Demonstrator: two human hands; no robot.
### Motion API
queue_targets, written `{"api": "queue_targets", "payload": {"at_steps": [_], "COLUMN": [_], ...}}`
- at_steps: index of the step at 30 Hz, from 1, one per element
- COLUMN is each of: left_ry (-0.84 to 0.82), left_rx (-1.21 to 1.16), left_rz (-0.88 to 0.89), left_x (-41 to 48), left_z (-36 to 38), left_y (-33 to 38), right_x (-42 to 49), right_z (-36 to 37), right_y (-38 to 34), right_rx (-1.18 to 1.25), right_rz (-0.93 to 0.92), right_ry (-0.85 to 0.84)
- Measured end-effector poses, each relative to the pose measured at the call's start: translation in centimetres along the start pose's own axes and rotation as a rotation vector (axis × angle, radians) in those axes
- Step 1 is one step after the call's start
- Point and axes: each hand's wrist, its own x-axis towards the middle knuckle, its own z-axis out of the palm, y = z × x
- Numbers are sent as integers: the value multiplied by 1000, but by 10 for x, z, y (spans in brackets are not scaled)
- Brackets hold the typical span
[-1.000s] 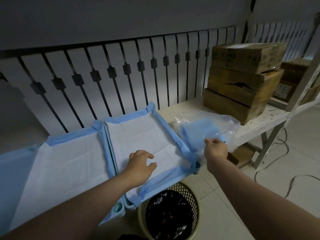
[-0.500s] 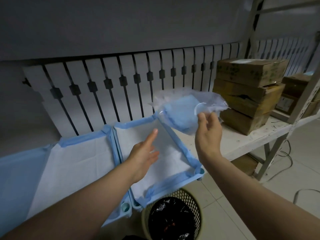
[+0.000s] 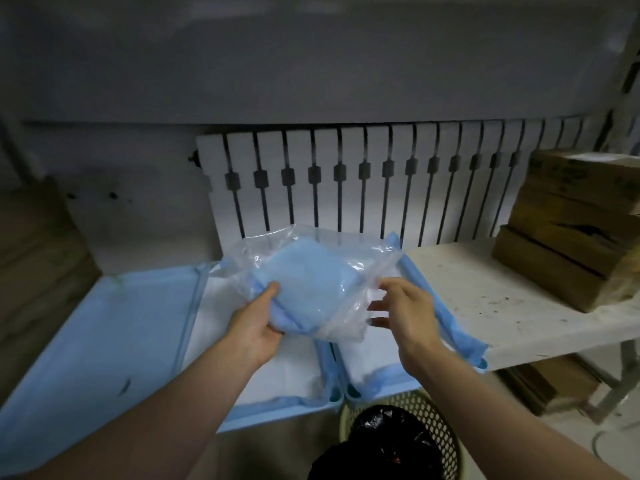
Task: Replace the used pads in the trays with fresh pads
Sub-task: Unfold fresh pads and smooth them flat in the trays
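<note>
Clear bag [image 3: 311, 271] of folded blue pads [image 3: 308, 282], left hand [image 3: 256, 323] gripping it underneath, right hand [image 3: 405, 306] open, fingers spread against the plastic.

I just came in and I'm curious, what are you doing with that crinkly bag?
A person is holding a clear plastic bag of folded blue pads above a row of light blue trays. The left hand grips the bag from underneath, while the right hand is at its open end with fingers spread, seemingly about to pull a pad out. The trays below are lined with white pads with blue edges. A woven bin with a black liner stands on the floor in front.
</note>
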Motion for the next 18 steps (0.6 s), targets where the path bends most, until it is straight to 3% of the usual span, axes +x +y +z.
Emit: {"api": "queue_targets", "payload": {"at_steps": [3, 7, 18], "left_ry": [-10, -54, 69], "left_rx": [38, 40, 1], "left_rz": [-1, -18, 81], "left_x": [-6, -12, 3], "left_z": [-18, -38, -88], "left_y": [8, 14, 24], "right_x": [-2, -5, -12], "right_z": [12, 34, 75], "right_y": [5, 5, 15], "right_rx": [-123, -189, -39], "right_rz": [9, 221, 245], "right_ry": [-95, -258, -229]}}
